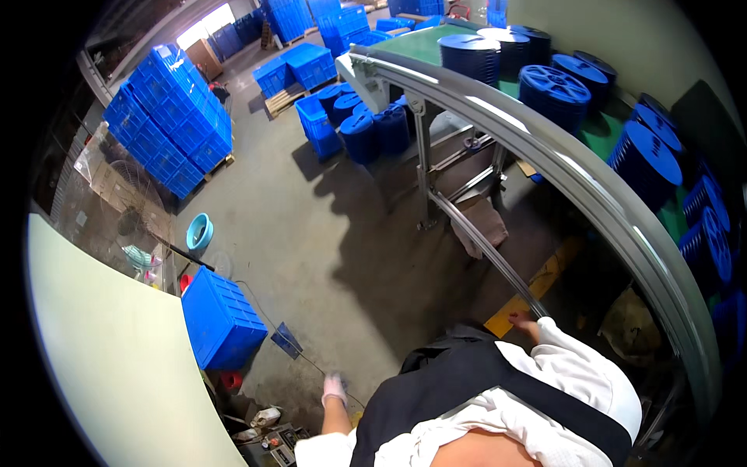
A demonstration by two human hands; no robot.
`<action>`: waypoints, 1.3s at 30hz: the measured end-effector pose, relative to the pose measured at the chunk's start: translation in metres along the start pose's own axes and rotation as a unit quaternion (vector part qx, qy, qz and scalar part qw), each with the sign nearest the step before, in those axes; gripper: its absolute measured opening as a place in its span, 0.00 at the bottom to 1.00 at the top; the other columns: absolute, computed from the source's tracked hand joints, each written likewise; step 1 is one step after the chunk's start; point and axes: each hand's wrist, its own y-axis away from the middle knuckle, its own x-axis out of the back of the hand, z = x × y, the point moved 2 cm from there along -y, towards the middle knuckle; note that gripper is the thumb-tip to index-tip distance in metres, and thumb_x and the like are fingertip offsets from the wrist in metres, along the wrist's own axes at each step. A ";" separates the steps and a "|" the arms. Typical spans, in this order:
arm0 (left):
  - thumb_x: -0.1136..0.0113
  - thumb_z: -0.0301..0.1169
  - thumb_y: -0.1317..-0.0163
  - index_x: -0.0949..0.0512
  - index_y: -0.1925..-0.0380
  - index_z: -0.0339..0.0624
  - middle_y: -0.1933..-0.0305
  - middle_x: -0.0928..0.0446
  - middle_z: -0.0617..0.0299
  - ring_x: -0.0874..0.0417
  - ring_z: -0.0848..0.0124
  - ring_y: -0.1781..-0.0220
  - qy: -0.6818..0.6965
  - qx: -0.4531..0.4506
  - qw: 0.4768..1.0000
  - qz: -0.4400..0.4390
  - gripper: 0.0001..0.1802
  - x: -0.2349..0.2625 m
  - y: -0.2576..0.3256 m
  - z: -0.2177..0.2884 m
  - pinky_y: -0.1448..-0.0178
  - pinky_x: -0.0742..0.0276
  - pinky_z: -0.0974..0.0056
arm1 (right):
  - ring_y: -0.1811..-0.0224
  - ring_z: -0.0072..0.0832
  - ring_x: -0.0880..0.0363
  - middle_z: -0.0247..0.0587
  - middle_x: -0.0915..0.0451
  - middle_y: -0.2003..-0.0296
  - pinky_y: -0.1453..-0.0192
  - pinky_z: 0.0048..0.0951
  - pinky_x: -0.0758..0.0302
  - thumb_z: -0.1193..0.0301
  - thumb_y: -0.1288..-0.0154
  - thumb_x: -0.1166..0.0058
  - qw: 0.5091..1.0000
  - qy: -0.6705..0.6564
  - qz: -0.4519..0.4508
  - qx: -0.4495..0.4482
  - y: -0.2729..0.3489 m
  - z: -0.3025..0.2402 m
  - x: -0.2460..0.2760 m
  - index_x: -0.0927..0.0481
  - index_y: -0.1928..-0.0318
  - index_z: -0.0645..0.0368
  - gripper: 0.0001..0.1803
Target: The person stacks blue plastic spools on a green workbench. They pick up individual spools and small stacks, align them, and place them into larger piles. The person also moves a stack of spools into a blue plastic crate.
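Observation:
My left hand [334, 387] hangs low beside my body, above the concrete floor. It looks pale, as if gloved, and is smeared, so its fingers cannot be made out. Closest to it are a thin dark cable and a small dark blue panel [287, 341] on the floor. On the other side, my right hand [523, 320] hangs near the lower metal rail [490, 253] of the conveyor frame. Its fingers look loosely apart with nothing visible in them. Below that hand lies a yellow strip [537, 292].
A curved conveyor [529, 117] bends around my right, carrying several blue ribbed reels [554, 93]. More blue drums [359, 138] stand on the floor ahead. Stacked blue crates [171, 117] are at the far left. Nearer are a blue bin [222, 319], a turquoise basin [200, 231] and a pale panel [101, 350].

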 end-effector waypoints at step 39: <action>0.60 0.58 0.30 0.48 0.28 0.43 0.25 0.50 0.45 0.52 0.48 0.24 0.029 -0.316 0.652 -0.689 0.40 -0.289 -0.028 1.099 0.24 0.56 0.47 | 0.23 0.43 0.62 0.50 0.55 0.25 0.24 0.54 0.70 0.39 0.33 0.55 0.604 -0.591 0.517 0.134 -0.107 -0.618 0.425 0.43 0.29 0.53 0.42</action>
